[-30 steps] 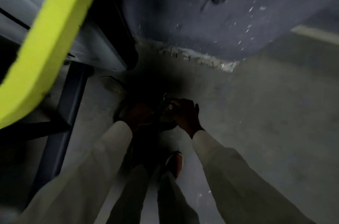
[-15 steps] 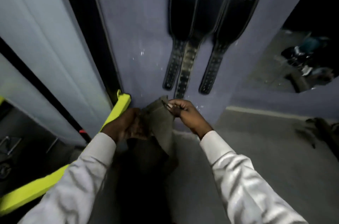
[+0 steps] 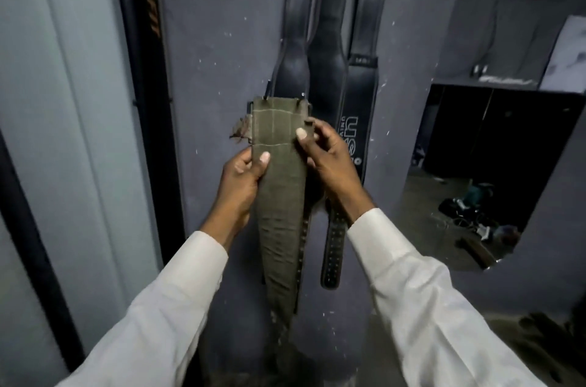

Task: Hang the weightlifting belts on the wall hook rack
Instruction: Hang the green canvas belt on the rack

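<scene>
I hold an olive green fabric weightlifting belt [image 3: 279,196] upright in front of a dark grey wall. Its worn buckle end is at the top and the rest hangs down between my arms. My left hand [image 3: 242,179] grips its left edge, thumb on the front. My right hand [image 3: 326,153] pinches its upper right edge just below the buckle. Behind it, three black leather belts [image 3: 329,37] hang side by side on the wall, their tops at the frame's upper edge. The hook rack itself is not visible.
A black upright frame post [image 3: 149,69] with orange lettering runs along the wall to the left, beside pale grey panels [image 3: 63,101]. To the right, a mirror or opening [image 3: 475,171] shows a floor with scattered dark items.
I have risen from near the floor and lifted the green belt up to chest height in front of the hanging black belts. Both hands have shifted their grip toward its top end.
</scene>
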The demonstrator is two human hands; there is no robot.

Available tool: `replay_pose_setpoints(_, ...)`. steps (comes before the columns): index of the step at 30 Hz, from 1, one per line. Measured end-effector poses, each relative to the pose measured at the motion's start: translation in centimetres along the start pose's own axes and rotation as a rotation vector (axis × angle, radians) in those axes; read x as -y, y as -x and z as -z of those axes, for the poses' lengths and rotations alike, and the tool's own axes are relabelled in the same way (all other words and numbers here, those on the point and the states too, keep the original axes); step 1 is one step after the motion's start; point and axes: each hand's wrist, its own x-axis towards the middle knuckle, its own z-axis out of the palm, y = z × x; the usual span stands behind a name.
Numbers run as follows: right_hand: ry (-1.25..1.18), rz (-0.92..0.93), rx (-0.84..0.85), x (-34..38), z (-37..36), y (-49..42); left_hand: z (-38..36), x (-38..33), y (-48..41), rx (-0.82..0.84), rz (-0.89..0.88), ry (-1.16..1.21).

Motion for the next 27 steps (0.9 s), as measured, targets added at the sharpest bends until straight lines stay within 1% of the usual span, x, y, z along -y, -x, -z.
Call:
replay_pose_setpoints(2, 0.221, 0.040, -0.050, 0.0, 0.0, -0.2, -0.9, -1.6, -1.7, -0.007, -0.056, 0.022)
replay_pose_setpoints(4, 0.439, 0.122, -0.116, -0.3, 0.3, -0.9, -1.9, -2.5, -2.9, -0.004, -0.073, 0.041)
replay_pose_setpoints(6, 0.533, 0.151, -0.166, 0.5, 0.6, -2.2, -3.1, -3.2, -3.8, -0.003, -0.072, 0.073)
replay_pose_setpoints(7, 0.544, 0.160, -0.179, 1.3, 0.6, -2.9, -3.7, -3.7, -4.1, -0.017, -0.072, 0.097)
replay_pose_setpoints(9, 0.480, 0.163, -0.179, 2.5, 0.7, -4.0, -4.8, -4.6, -5.2, -0.070, -0.065, 0.164)
replay_pose_setpoints(12, 0.422, 0.132, -0.140, 2.7, 0.7, -4.3, -5.8, -5.7, -6.7, -0.124, -0.073, 0.199)
replay_pose_setpoints(15, 0.433, 0.134, -0.167, 1.5, 0.7, -3.6, -6.2, -5.8, -7.3, -0.118, -0.126, 0.133)
replay_pose_setpoints(18, 0.420, 0.118, -0.177, 0.7, 0.9, -3.2, -6.7, -5.7, -7.5, -0.113, -0.166, 0.129)
replay_pose_setpoints(23, 0.333, 0.096, -0.150, -0.4, 1.6, -2.4, -7.1, -5.7, -8.2, -0.120, -0.153, 0.148)
replay_pose_setpoints(27, 0.383, 0.092, -0.146, -0.7, 2.2, -1.8, -7.5, -5.6, -8.4, -0.145, -0.138, 0.175)
